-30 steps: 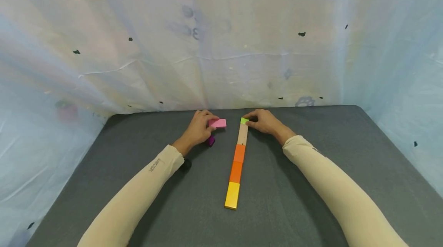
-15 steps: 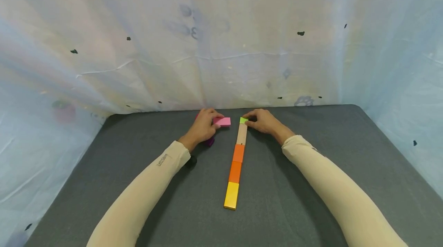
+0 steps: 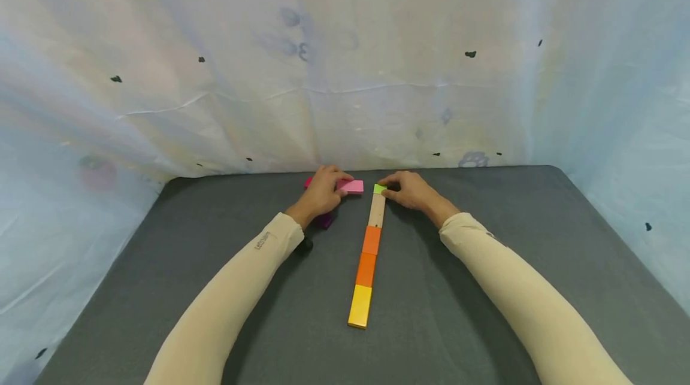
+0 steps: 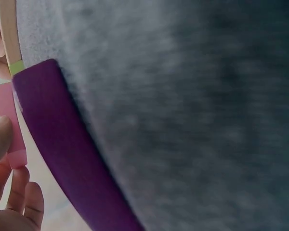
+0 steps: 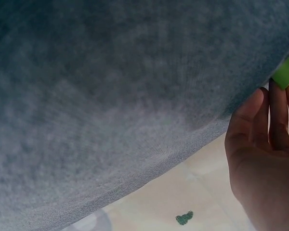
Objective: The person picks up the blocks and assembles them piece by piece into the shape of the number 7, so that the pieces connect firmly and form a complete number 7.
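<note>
My left hand [image 3: 319, 192] pinches a pink block [image 3: 353, 187] between thumb and fingers, near the far edge of the table. In the left wrist view the pink block [image 4: 12, 120] points towards the green block [image 4: 16, 68]. With thumb and fingertips my right hand [image 3: 414, 191] pinches that green block [image 3: 380, 188], the far end of a straight row. Nearer in the row come a plain wood block [image 3: 377, 210], two orange blocks [image 3: 365, 269] and a yellow block [image 3: 359, 306]. A gap separates the pink block from the row.
A purple block [image 3: 326, 221] lies beside my left wrist, large in the left wrist view. Partly hidden behind my left hand is a magenta block [image 3: 308, 182]. The dark table [image 3: 463, 313] ends at a hanging pale plastic sheet [image 3: 377, 127].
My left hand has moved to the right with the pink block, closer to the green end of the row. The magenta block has come into sight. My right hand has stayed put.
</note>
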### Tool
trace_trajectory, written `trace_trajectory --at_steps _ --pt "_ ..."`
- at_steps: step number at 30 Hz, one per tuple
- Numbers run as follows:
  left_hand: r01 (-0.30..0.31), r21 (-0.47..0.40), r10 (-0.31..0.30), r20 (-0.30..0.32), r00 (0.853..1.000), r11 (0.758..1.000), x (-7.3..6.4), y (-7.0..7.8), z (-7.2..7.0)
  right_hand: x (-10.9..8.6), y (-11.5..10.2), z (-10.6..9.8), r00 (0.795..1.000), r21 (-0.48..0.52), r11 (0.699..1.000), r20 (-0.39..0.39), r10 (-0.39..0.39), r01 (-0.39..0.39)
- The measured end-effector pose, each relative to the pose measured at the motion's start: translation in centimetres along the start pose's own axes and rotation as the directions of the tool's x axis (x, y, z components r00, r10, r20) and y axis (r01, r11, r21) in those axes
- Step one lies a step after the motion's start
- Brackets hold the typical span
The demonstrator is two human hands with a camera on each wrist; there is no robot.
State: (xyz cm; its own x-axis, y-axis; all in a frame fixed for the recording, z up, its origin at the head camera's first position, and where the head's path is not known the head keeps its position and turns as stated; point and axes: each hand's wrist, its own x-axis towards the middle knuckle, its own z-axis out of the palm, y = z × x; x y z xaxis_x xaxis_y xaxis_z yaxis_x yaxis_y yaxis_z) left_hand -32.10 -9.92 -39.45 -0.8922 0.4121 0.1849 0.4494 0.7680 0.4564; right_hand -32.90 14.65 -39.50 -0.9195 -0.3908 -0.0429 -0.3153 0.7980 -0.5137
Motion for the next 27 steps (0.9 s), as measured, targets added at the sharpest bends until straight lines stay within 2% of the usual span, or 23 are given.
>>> trace_trajectory --at_steps 7,10,19,27 --pt "-0.030 0.118 0.027 0.024 0.999 0.993 1.4 1.2 0.9 -0.5 0.1 -0.5 1.000 0.000 1.000 -0.001 -0.024 0.024" --pt "-0.043 0.115 0.038 0.042 0.998 0.992 2.1 1.6 1.2 -0.7 0.3 -0.8 1.000 0.000 1.000 -0.005 -0.020 0.020" --pt "0.017 0.036 -0.019 0.066 0.998 0.999 3.3 1.2 1.7 -0.6 0.6 -0.6 0.999 -0.020 0.999 -0.018 -0.040 0.039" --pt "0.005 0.051 -0.009 0.097 0.995 0.999 3.8 1.9 1.7 -0.5 0.7 -0.7 0.999 -0.020 0.999 -0.027 -0.044 0.043"
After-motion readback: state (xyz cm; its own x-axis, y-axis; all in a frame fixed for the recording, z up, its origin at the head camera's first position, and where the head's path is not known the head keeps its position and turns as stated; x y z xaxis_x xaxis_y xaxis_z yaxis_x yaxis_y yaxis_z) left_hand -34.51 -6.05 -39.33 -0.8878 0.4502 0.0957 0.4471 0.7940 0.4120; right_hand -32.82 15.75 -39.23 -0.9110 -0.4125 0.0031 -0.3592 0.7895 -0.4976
